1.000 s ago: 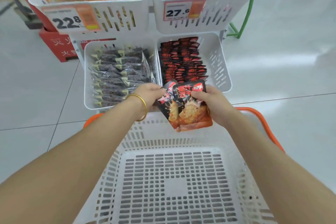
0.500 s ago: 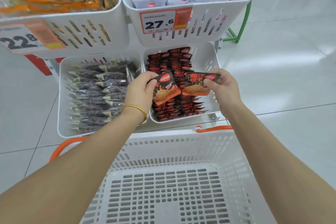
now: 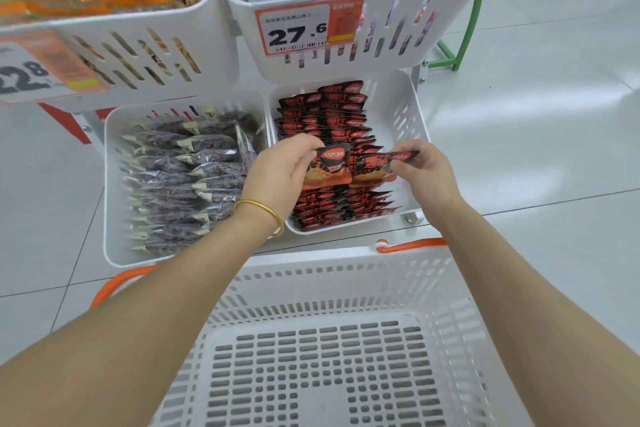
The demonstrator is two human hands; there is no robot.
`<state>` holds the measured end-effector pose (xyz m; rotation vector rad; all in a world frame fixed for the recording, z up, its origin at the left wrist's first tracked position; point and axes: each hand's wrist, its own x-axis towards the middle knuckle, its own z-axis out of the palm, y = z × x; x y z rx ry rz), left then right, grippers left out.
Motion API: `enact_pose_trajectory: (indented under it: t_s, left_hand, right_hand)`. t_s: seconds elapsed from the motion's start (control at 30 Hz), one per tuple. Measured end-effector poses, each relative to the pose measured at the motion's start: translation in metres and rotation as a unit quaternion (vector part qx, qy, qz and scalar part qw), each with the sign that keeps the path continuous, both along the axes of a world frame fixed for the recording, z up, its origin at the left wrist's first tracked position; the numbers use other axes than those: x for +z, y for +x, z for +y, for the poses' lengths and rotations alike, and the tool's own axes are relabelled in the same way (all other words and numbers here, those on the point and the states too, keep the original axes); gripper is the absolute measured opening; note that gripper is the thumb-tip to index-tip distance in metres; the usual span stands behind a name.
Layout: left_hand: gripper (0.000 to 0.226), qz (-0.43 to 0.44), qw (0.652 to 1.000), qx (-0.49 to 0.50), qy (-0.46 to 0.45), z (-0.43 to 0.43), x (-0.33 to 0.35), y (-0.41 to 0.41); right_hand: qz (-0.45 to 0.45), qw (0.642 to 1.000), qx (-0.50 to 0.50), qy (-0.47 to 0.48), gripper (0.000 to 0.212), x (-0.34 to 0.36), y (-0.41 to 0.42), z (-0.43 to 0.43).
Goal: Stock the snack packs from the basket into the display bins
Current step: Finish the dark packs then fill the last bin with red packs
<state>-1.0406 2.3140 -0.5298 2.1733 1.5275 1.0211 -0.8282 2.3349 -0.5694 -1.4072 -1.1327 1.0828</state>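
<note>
From the head view, we are holding 2 red packs over the lower right bin (image 3: 419,135). The left hand (image 3: 277,173) is pinching the left pack (image 3: 329,166) and the right hand (image 3: 424,173) is pinching the right pack (image 3: 377,168), which is slanting. The stacked rows (image 3: 325,114) are lying directly below.

I see the basket (image 3: 311,288) and the bins (image 3: 398,121) as white moulded plastic, smooth and rather matt. The packs (image 3: 330,168) are glossy film. The bangle (image 3: 263,209) looks like polished metal. The floor (image 3: 536,149) tiles are smooth and shiny. The label (image 3: 298,29) seems to be matt paper.
</note>
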Motion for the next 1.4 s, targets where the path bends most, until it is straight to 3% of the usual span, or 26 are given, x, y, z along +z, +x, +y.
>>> enact_pose_trajectory:
  t_s: [0.2, 0.53, 0.8, 0.9, 1.1, 1.2, 1.27, 1.33, 1.4]
  left_hand:
    - [0.026, 0.09, 0.995, -0.003, -0.038, -0.009, -0.011, 0.0]
    - [0.046, 0.289, 0.954, 0.01, -0.082, 0.004, -0.035, 0.006]
    - [0.034, 0.348, 0.936, 0.055, 0.003, 0.016, -0.048, 0.014]
    - [0.03, 0.373, 0.926, 0.056, -0.023, 0.02, -0.052, 0.011]
    - [0.023, 0.356, 0.927, 0.061, -0.096, 0.025, -0.054, 0.003]
    - [0.033, 0.226, 0.972, 0.049, -0.041, 0.018, -0.054, 0.002]
    - [0.046, 0.178, 0.983, 0.042, 0.006, 0.018, -0.055, 0.003]
    - [0.054, 0.207, 0.977, 0.044, -0.008, 0.023, -0.057, 0.007]
    - [0.057, 0.27, 0.961, 0.051, -0.04, 0.029, -0.062, 0.012]
  right_hand:
    - [-0.014, 1.0, -0.005, -0.019, 0.03, -0.005, 0.005, -0.003]
    - [-0.099, 0.994, -0.001, -0.055, 0.017, -0.005, 0.0, -0.007]
    - [-0.153, 0.984, 0.057, -0.065, 0.03, -0.011, -0.001, -0.003]
    - [-0.191, 0.976, 0.072, -0.077, 0.033, -0.015, -0.002, 0.003]
    - [-0.31, 0.937, 0.136, -0.088, 0.034, -0.014, -0.005, 0.008]
    - [-0.43, 0.894, 0.121, 0.033, 0.042, -0.01, -0.004, 0.003]
    - [-0.46, 0.869, 0.132, 0.123, 0.053, -0.008, -0.007, 0.004]
    - [-0.495, 0.845, 0.157, 0.128, 0.057, -0.009, -0.015, 0.011]
    - [-0.57, 0.796, 0.175, 0.102, 0.058, -0.016, -0.023, 0.019]
